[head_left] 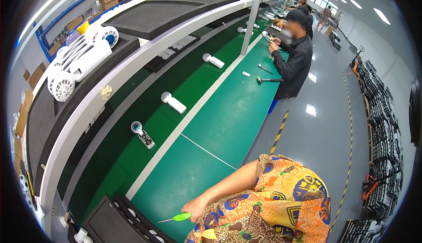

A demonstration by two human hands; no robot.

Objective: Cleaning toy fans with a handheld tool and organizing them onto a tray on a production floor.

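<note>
The right hand point(193, 208) is closed around a green-handled screwdriver point(176, 218), blade pointing left, low over the near end of the green bench point(220, 124); the left hand is out of view. Well beyond the tool, an opened handheld fan point(142, 134) with exposed internals lies untouched on the darker conveyor strip point(132, 150), so work on it appears not yet begun. Farther along lie two closed white fans point(172, 102), and a co-worker point(295, 58) stands at the far end.

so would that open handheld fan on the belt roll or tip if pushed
The open handheld fan lies flat on the green belt, so it probably slides rather than tips. It looks like light plastic, and its exposed insides may be fragile.
</note>
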